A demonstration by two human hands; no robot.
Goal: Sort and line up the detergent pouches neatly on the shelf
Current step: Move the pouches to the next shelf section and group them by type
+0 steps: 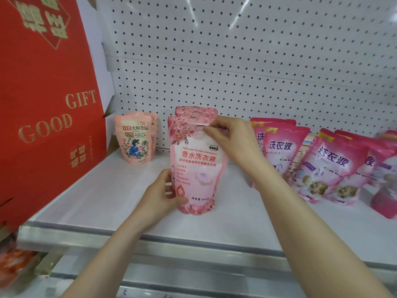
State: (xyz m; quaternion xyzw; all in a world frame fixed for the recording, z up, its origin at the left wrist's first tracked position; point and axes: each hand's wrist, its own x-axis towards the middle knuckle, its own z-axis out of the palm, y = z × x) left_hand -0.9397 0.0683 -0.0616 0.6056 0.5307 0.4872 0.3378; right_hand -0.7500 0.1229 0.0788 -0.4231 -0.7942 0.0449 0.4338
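A pale pink floral detergent pouch [196, 168] stands upright at the middle of the white shelf [103, 203], with more of the same kind lined up behind it. My left hand [163, 194] grips its lower left edge, thumb across the front. My right hand [232, 140] pinches its top right corner. Small peach pouches [134, 139] stand at the back left. Bright pink pouches [281, 151] lean in rows on the right, further ones [328, 166] tilted beside them.
A large red gift box [47, 104] with gold lettering stands at the shelf's left end. White pegboard [236, 61] forms the back wall. A metal front rail [193, 244] edges the shelf. Another pink pack [386, 190] sits at the far right.
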